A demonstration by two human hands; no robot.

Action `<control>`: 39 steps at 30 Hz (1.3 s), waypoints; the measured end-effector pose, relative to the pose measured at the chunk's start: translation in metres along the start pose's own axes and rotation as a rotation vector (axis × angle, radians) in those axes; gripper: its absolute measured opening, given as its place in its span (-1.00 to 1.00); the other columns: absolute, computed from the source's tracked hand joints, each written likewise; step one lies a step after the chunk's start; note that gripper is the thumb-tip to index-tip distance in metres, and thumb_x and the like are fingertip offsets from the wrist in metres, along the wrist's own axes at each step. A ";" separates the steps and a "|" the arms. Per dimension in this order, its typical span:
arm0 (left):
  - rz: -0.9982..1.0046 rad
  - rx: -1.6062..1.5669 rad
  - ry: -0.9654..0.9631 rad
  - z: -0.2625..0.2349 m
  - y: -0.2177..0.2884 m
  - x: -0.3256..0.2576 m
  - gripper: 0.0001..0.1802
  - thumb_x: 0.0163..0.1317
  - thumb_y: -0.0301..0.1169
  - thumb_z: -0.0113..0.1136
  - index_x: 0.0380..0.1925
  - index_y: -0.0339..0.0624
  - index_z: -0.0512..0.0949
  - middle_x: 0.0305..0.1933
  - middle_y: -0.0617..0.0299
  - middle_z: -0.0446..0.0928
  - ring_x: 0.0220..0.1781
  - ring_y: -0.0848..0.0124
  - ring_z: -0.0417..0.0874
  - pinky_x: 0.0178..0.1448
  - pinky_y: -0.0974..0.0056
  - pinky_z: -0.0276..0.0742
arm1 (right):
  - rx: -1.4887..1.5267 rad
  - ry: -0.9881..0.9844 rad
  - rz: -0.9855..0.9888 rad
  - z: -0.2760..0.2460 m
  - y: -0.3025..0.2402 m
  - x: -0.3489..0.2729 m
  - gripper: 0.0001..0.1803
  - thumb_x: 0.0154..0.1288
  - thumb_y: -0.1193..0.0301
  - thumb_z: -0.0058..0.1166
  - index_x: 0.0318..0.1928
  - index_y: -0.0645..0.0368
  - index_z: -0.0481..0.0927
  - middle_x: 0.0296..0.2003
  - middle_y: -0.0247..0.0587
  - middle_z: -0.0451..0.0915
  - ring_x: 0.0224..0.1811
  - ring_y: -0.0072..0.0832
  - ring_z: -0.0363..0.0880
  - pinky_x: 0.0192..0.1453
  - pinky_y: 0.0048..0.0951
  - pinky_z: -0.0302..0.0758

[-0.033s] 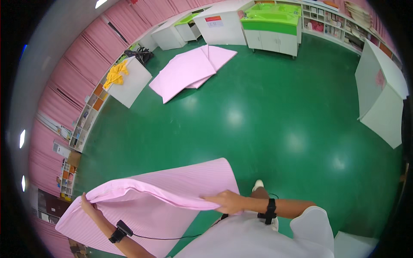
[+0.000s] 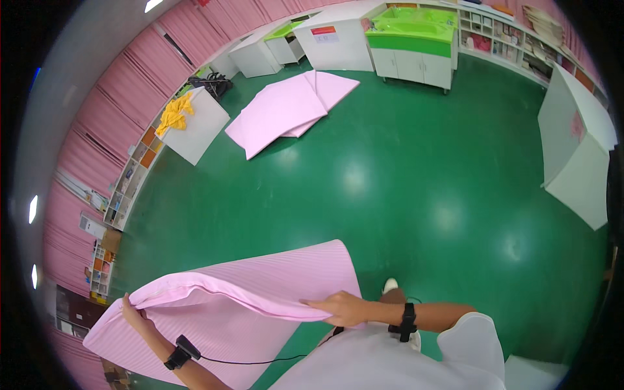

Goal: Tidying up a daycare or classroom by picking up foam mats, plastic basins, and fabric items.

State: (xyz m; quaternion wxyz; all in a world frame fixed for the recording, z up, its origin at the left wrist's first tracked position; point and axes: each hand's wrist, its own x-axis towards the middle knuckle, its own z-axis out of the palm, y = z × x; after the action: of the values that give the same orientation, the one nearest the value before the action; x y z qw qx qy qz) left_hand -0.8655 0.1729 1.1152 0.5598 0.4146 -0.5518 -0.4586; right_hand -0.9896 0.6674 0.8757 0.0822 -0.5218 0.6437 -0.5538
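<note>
A large pink mattress (image 2: pixel 305 270) with fine ribbed stripes is in front of me at the lower left, bent so that a thick seamed edge bulges between my hands. My left hand (image 2: pixel 134 312) is closed around this edge at its far left end, the fingers partly hidden behind the fabric. At the right end, my right hand (image 2: pixel 343 308) grips the same edge, with a finger stretched along it. Below the edge a second ribbed pink surface slopes down to the left; whether it is the same piece, I cannot tell.
Several flat pink mats (image 2: pixel 279 110) lie overlapping on the green floor (image 2: pixel 390 214) ahead. A white cabinet (image 2: pixel 201 123) with a yellow cloth (image 2: pixel 174 116) stands left of them. Behind are a green-topped unit (image 2: pixel 413 52) and low shelves; a white folding panel (image 2: pixel 575 143) stands at the right.
</note>
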 end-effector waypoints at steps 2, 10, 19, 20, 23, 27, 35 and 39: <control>0.016 -0.009 -0.064 0.060 -0.002 0.006 -0.75 0.07 -0.20 0.23 -0.59 0.11 0.34 -0.64 0.50 0.23 -0.69 0.66 0.19 -0.65 0.52 0.05 | 0.061 0.017 -0.027 -0.045 0.039 0.037 -0.25 -0.09 0.54 0.03 0.26 0.19 0.28 -0.68 0.01 0.41 -0.65 -0.14 0.43 -0.50 -0.24 0.36; -0.011 -0.020 -0.096 0.311 -0.030 0.058 -0.80 0.08 -0.20 0.22 -0.55 0.07 0.41 -0.60 0.49 0.33 -0.67 0.68 0.31 -0.67 0.56 0.06 | -0.023 -0.049 0.031 -0.203 0.187 0.172 -0.22 -0.12 0.51 0.03 0.27 0.08 0.29 -0.68 0.03 0.39 -0.64 -0.13 0.42 -0.50 -0.21 0.39; 0.040 -0.087 -0.186 0.661 -0.046 0.134 -0.83 0.12 -0.17 0.18 -0.51 0.08 0.44 -0.58 0.49 0.42 -0.70 0.71 0.33 -0.72 0.57 0.05 | 0.039 -0.053 0.115 -0.357 0.367 0.361 -0.21 -0.10 0.51 0.01 0.29 -0.03 0.27 -0.63 0.09 0.43 -0.59 -0.06 0.45 -0.41 -0.18 0.41; 0.038 -0.063 -0.288 0.695 -0.047 0.152 -0.82 0.12 -0.18 0.18 -0.50 0.07 0.45 -0.57 0.49 0.43 -0.69 0.70 0.36 -0.72 0.58 0.08 | 0.015 -0.032 0.122 -0.374 0.384 0.377 -0.21 -0.09 0.51 0.00 0.29 -0.05 0.27 -0.60 0.11 0.46 -0.57 -0.04 0.46 -0.37 -0.18 0.42; 0.052 -0.071 -0.312 0.818 -0.041 0.150 -0.82 0.10 -0.18 0.19 -0.49 0.04 0.46 -0.56 0.48 0.44 -0.67 0.69 0.40 -0.70 0.59 0.12 | 0.089 -0.004 0.161 -0.426 0.436 0.429 -0.22 -0.07 0.50 0.00 0.30 -0.06 0.26 -0.56 0.13 0.49 -0.55 -0.03 0.48 -0.33 -0.17 0.43; 0.088 0.006 -0.525 0.950 -0.052 0.195 -0.81 0.08 -0.19 0.20 -0.45 -0.01 0.49 -0.51 0.42 0.47 -0.59 0.63 0.47 -0.62 0.57 0.27 | 0.136 -0.054 0.236 -0.510 0.519 0.486 -0.25 -0.03 0.48 0.00 0.29 -0.05 0.26 -0.42 0.16 0.54 -0.47 -0.01 0.51 -0.25 -0.16 0.45; 0.064 -0.048 -0.344 1.245 -0.083 0.207 -0.80 0.09 -0.19 0.19 -0.41 -0.04 0.50 -0.48 0.39 0.48 -0.55 0.59 0.49 -0.56 0.58 0.31 | 0.331 -0.127 0.314 -0.676 0.669 0.622 -0.35 0.09 0.45 0.04 0.26 0.07 0.30 -0.15 0.07 0.58 -0.27 -0.12 0.58 -0.10 -0.30 0.47; 0.041 -0.045 -0.427 1.399 -0.080 0.211 -0.77 0.10 -0.20 0.18 -0.37 -0.09 0.51 -0.46 0.36 0.48 -0.48 0.56 0.52 -0.49 0.53 0.36 | 0.312 -0.124 0.294 -0.732 0.749 0.680 -0.36 0.10 0.43 0.05 0.27 0.07 0.30 -0.13 0.09 0.57 -0.19 -0.17 0.58 -0.03 -0.31 0.45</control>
State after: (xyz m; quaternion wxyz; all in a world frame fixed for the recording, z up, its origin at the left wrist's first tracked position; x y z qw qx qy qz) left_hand -2.2727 0.0079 1.1542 0.4484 0.2841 -0.6557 -0.5369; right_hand -2.2254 0.4893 0.8713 0.2811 -0.4364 0.6129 -0.5957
